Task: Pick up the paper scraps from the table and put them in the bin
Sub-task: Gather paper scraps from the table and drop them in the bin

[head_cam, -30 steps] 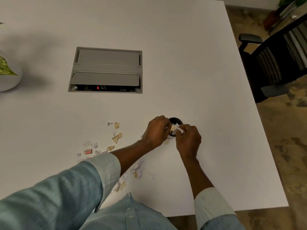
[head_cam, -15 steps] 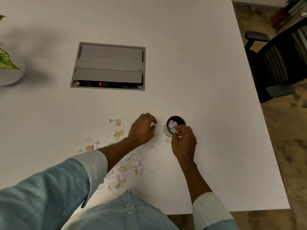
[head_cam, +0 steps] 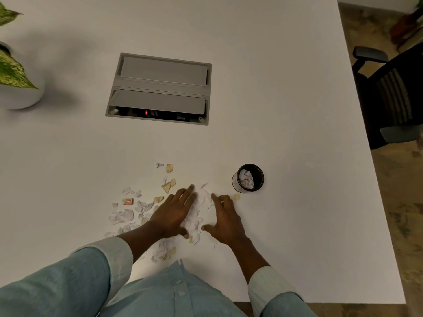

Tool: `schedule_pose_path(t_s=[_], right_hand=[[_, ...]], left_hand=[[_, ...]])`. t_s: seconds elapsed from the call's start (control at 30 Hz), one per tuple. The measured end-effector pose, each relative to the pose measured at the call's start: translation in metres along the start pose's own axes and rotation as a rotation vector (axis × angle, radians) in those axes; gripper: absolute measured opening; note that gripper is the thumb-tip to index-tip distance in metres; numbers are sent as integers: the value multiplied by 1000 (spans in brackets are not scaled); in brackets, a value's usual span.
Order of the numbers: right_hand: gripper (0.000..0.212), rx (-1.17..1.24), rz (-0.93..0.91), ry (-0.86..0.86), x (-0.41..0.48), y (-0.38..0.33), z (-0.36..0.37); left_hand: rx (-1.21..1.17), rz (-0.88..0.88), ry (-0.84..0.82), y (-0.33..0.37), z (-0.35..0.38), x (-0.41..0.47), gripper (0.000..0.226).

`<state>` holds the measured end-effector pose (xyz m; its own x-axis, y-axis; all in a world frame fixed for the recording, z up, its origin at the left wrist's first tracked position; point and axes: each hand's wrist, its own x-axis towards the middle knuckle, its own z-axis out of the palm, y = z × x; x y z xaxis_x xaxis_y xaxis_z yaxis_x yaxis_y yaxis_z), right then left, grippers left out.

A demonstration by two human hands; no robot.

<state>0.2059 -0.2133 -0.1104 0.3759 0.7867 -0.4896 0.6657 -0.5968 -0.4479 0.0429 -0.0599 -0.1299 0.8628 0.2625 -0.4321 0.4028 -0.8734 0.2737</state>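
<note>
A small black bin (head_cam: 250,178) stands on the white table (head_cam: 286,110), with white paper scraps inside. Many white and tan paper scraps (head_cam: 199,211) lie scattered on the table to the bin's left. My left hand (head_cam: 174,213) lies flat with straight fingers on the left side of a heap of scraps. On the heap's right side rests my right hand (head_cam: 225,219), fingers straight and thumb spread. The heap sits between both hands. One tan scrap (head_cam: 237,197) lies just in front of the bin. More scraps (head_cam: 124,215) and a small red piece (head_cam: 127,201) lie further left.
A grey cable box (head_cam: 160,88) is set into the table's middle. A white plant pot (head_cam: 20,97) with green leaves stands at the far left. A black office chair (head_cam: 393,92) stands beyond the table's right edge.
Both hands have left the bin and come down flat on the table at either side of a scrap heap. The right hand let its scraps go into the bin.
</note>
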Motion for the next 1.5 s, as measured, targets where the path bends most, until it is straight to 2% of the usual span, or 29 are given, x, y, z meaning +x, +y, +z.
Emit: schedule_pose_path(t_s=[0.13, 0.23, 0.3, 0.43, 0.57, 0.63, 0.8, 1.07, 1.23, 1.4, 1.5], right_hand=[[129, -94, -40, -41, 7, -5, 4], [122, -130, -56, -32, 13, -10, 5], [107, -149, -78, -7, 15, -13, 6], [64, -141, -104, 39, 18, -18, 7], [21, -181, -129, 105, 16, -17, 10], [13, -163, -138, 146, 13, -15, 12], [13, -5, -76, 256, 4, -11, 4], [9, 325, 61, 633, -17, -11, -44], [12, 373, 175, 834, -18, 4, -83], [9, 312, 269, 852, -2, 14, -108], [14, 297, 296, 777, 6, 18, -115]], left_hand=[[-64, -36, 15, 6, 3, 2, 122], [-171, -76, 37, 9, -1, 3, 94], [-215, -78, 52, 10, -3, 2, 74], [-208, -80, 119, 14, -3, -2, 39], [-211, -47, 168, 15, -5, -5, 17], [-223, -37, 190, 15, -6, -5, 14], [-306, -38, 277, 19, -18, 1, 15], [-561, -52, 524, 58, -70, 23, 6], [-622, 6, 577, 89, -110, 49, 8], [-590, 25, 532, 107, -128, 82, 12], [-545, 28, 457, 113, -131, 98, 18]])
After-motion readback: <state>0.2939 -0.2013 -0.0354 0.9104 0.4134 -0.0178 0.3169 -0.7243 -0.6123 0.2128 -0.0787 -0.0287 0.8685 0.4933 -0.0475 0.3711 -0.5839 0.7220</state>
